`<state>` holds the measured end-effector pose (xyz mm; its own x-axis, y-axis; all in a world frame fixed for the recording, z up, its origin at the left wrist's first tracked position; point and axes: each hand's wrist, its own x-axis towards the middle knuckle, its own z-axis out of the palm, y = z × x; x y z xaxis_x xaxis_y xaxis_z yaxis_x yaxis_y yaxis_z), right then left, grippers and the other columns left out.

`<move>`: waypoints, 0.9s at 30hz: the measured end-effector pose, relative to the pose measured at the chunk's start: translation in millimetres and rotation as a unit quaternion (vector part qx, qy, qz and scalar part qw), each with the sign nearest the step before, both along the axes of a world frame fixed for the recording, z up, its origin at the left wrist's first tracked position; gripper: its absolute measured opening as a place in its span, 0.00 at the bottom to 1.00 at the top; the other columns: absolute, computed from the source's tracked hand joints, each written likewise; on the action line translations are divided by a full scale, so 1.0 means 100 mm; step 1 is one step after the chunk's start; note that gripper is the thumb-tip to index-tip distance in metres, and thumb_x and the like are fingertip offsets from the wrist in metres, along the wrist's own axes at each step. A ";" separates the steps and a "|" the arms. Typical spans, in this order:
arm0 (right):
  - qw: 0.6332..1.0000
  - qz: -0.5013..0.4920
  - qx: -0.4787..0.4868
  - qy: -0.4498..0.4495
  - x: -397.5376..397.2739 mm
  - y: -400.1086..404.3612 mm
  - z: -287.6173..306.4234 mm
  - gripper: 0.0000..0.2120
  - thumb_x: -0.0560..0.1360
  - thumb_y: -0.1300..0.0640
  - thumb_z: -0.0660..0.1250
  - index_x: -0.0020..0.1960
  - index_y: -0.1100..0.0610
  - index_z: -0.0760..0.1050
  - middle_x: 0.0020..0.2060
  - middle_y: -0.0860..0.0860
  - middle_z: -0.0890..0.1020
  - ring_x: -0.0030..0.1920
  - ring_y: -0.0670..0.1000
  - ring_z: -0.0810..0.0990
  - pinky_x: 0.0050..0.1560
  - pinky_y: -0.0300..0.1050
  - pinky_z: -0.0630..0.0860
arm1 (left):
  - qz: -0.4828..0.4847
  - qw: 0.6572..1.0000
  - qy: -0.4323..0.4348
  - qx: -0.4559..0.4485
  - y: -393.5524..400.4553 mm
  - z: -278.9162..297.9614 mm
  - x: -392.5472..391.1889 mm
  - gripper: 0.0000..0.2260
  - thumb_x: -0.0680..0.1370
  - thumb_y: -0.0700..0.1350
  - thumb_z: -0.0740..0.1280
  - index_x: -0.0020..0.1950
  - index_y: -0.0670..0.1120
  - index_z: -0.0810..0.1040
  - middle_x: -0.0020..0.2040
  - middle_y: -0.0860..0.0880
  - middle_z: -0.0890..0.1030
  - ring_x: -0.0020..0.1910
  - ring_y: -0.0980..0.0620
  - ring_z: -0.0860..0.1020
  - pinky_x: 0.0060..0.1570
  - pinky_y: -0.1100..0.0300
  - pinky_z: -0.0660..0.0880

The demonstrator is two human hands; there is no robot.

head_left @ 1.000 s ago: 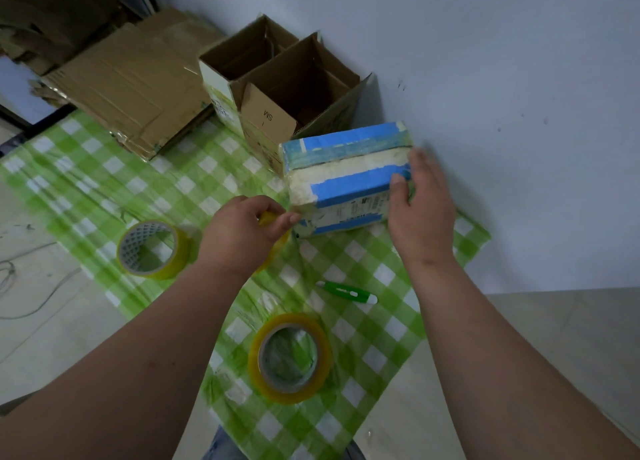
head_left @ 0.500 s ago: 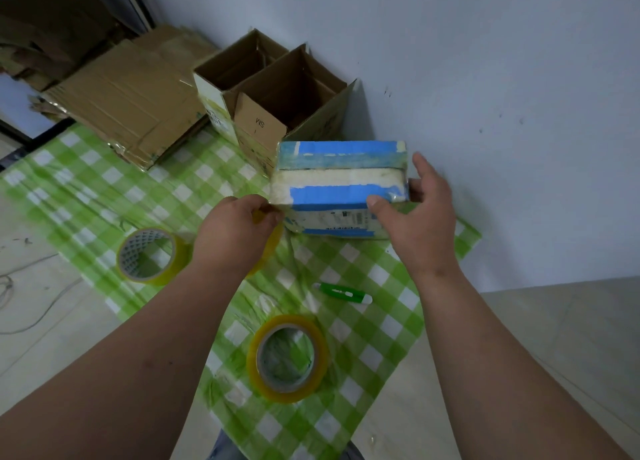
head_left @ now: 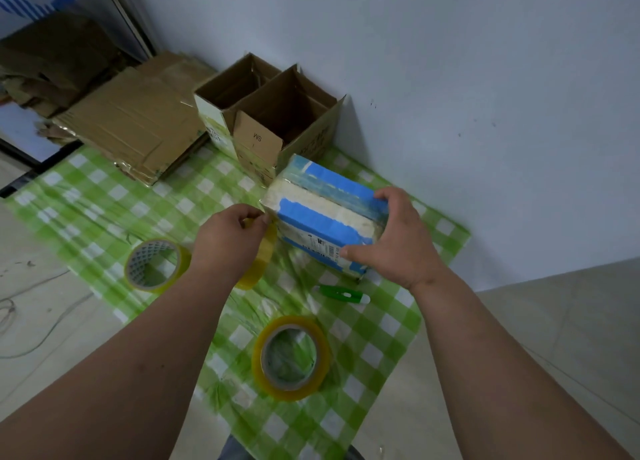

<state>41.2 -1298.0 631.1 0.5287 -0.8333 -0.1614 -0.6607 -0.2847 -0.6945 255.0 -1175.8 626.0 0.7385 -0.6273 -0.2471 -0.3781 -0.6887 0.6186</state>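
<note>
The right hand (head_left: 398, 241) grips the box (head_left: 322, 217); the left hand (head_left: 228, 241) holds the tape roll (head_left: 259, 269) at its left corner. Risk: a tilting box may slacken the tape, causing wrinkles.

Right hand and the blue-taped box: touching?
Touching. Head view shows the right hand gripping the blue-taped box, fingers over its far edge, thumb on its label side.
</note>
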 end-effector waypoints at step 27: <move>0.979 -0.164 -0.107 -0.054 0.25 0.59 0.28 0.22 0.74 0.52 0.69 0.67 0.54 0.73 0.57 0.52 0.72 0.59 0.55 0.69 0.62 0.47 0.65 | 0.098 0.917 0.327 -0.208 0.20 0.83 -0.18 0.08 0.80 0.51 0.67 0.46 0.53 0.85 0.54 0.45 0.81 0.52 0.41 0.79 0.49 0.42 0.79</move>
